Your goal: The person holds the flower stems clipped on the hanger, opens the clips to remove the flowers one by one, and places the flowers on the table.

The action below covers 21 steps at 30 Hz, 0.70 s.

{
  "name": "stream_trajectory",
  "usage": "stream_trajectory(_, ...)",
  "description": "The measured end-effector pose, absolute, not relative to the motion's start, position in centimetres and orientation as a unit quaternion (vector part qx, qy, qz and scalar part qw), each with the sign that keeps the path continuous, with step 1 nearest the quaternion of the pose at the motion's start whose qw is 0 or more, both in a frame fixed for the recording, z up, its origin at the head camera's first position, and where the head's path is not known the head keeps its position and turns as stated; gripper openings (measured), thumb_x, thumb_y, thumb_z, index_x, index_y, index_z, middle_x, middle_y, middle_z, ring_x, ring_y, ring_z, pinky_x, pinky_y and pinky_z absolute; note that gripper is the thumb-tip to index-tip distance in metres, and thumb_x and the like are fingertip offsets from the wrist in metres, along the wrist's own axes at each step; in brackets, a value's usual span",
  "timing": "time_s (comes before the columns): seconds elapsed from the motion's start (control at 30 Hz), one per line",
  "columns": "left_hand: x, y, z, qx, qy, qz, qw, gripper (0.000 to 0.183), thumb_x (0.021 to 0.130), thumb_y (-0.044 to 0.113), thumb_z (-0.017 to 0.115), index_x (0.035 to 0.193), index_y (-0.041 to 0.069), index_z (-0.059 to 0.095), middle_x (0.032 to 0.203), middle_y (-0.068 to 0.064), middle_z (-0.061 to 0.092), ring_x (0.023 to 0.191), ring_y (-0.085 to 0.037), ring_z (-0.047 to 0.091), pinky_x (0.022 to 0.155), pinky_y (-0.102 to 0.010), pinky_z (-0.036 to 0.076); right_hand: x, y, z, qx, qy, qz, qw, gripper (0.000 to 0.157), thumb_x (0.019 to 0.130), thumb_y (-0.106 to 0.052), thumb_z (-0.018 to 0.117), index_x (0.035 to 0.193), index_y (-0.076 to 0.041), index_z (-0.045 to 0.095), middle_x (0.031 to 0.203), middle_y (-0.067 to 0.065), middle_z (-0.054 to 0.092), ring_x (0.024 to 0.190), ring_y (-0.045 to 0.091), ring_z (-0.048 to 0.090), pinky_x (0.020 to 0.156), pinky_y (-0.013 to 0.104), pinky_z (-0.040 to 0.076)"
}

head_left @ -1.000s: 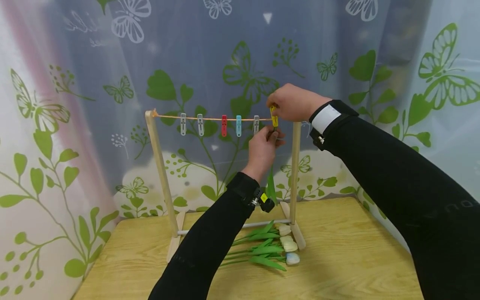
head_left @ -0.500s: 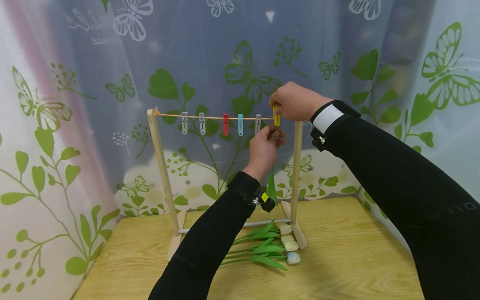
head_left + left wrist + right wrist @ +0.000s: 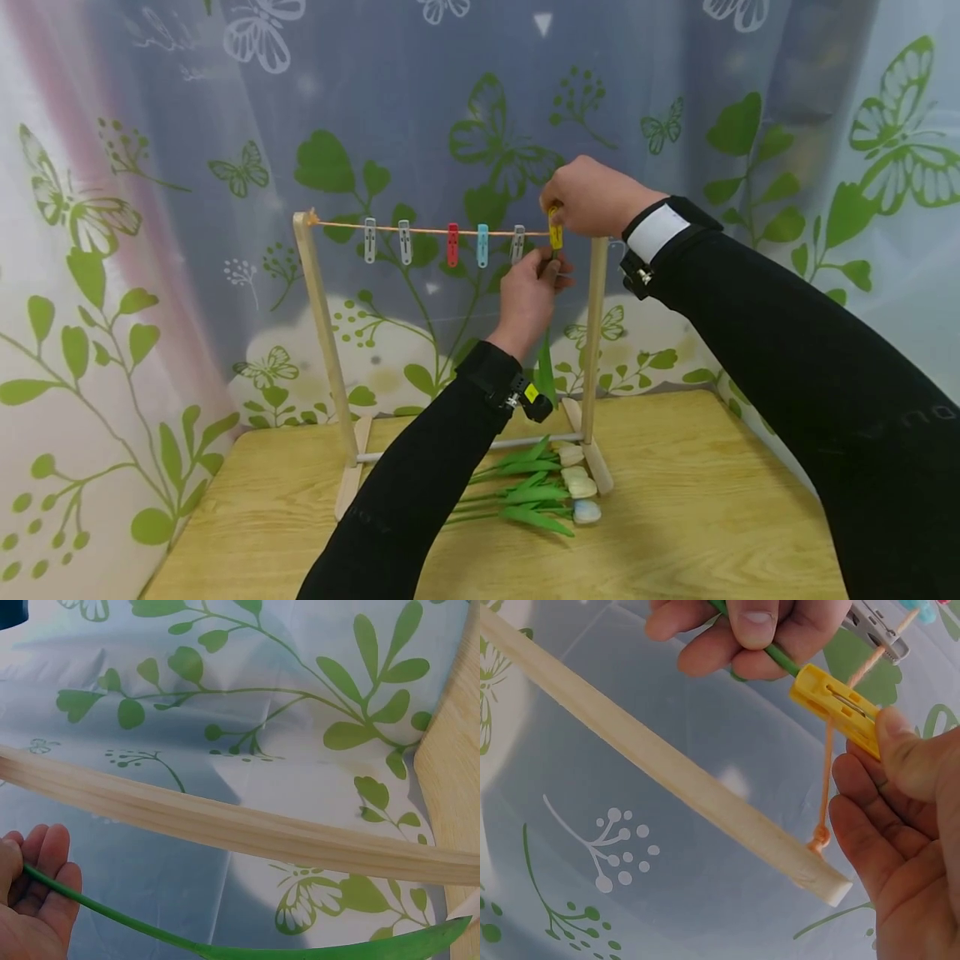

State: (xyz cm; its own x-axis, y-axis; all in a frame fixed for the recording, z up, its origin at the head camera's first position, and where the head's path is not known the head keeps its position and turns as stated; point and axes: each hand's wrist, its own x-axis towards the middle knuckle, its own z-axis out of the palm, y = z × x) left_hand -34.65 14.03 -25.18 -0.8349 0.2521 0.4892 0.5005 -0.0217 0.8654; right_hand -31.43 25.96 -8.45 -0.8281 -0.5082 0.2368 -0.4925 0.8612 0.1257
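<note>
At the right end of an orange string [image 3: 427, 230], my right hand [image 3: 592, 198] pinches the top of a yellow clothespin [image 3: 556, 229]. In the right wrist view the yellow clothespin [image 3: 838, 705] sits on the string, its lower end meeting a green stem [image 3: 780, 658]. Just below, my left hand [image 3: 527, 296] pinches that stem between thumb and fingers. A long green leaf [image 3: 545, 371] hangs under the left hand, and the left wrist view shows the stem [image 3: 112, 913] running from the fingers into the leaf. The flower's head is not visible.
Grey, red [image 3: 452, 244] and light blue [image 3: 482, 245] clothespins hang along the string between two wooden posts [image 3: 595, 333]. Several artificial tulips [image 3: 532, 492] lie on the wooden table [image 3: 675, 500] beneath, near the frame's right foot. A patterned curtain [image 3: 390, 100] stands behind.
Both hands stay at the yellow clothespin with almost no movement. The head view has shifted slightly, so the scene sits a little higher in it.
</note>
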Motion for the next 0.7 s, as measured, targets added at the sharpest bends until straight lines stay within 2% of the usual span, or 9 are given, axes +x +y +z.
stream_trajectory(0.07, -34.63, 13.96, -25.06, -0.271, -0.695, -0.659, 0.092, 0.024, 0.112, 0.018, 0.049, 0.13, 0.014, 0.064, 0.118, -0.006, 0.07, 0.107, -0.022, 0.072, 0.095, -0.021, 0.062, -31.36, 25.87, -8.36, 0.259, -0.956, -0.027, 0.132, 0.022, 0.105, -0.005, 0.06, 0.119, -0.001, 0.076, 0.114, 0.02, 0.075, 0.102, 0.037, 0.072, 0.088, 0.049, 0.063)
stream_trajectory(0.3, -34.52, 13.7, -25.36, -0.271, -0.697, -0.657, 0.098, 0.028, 0.112, 0.018, 0.047, 0.133, 0.008, 0.064, 0.117, -0.005, 0.07, 0.106, -0.021, 0.072, 0.103, -0.036, 0.061, -31.38, 25.83, -8.85, 0.263, -0.954, -0.004, 0.142, 0.02, 0.104, -0.003, 0.061, 0.118, -0.001, 0.076, 0.114, 0.02, 0.075, 0.103, 0.036, 0.073, 0.088, 0.049, 0.063)
stream_trajectory(0.57, -34.31, 13.68, -25.48, -0.273, -0.694, -0.659, 0.093, 0.025, 0.112, 0.017, 0.048, 0.129, 0.013, 0.065, 0.116, -0.006, 0.07, 0.107, -0.021, 0.072, 0.095, -0.022, 0.062, -31.1, 26.0, -8.9, 0.254, -0.957, 0.006, 0.139, 0.022, 0.104, -0.003, 0.062, 0.121, 0.0, 0.075, 0.118, 0.021, 0.075, 0.107, 0.037, 0.072, 0.091, 0.05, 0.063)
stream_trajectory(0.7, -34.31, 13.64, -25.37, -0.273, -0.697, -0.655, 0.101, 0.027, 0.112, 0.017, 0.047, 0.131, 0.009, 0.065, 0.115, -0.007, 0.07, 0.105, -0.022, 0.073, 0.092, -0.02, 0.062, -31.07, 25.87, -8.76, 0.256, -0.956, 0.005, 0.142, 0.022, 0.104, -0.003, 0.062, 0.122, 0.001, 0.074, 0.119, 0.022, 0.074, 0.108, 0.038, 0.072, 0.091, 0.05, 0.063)
